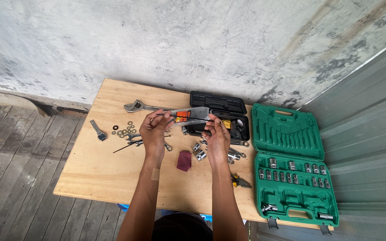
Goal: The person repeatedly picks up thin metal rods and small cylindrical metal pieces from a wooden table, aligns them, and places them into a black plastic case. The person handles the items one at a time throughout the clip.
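While our left hand (pixel 153 128) and right hand (pixel 216 134) pinch opposite ends of the long grey metal tool (pixel 188 115), it looks rigid, smooth, best gripped mid-shaft.

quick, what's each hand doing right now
Left hand: closed on one end of the metal snips.
Right hand: closed on the other end of the snips.

Plywood table (pixel 99 169), adjustable wrench (pixel 140 106), washers (pixel 125 131), wristwatch (pixel 98 130), green socket case (pixel 291 165), perhaps pliers (pixel 240 180)

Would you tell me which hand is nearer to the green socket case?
Right. The right hand is beside the black case, closer to the green socket case; the left hand is further away, near the washers.
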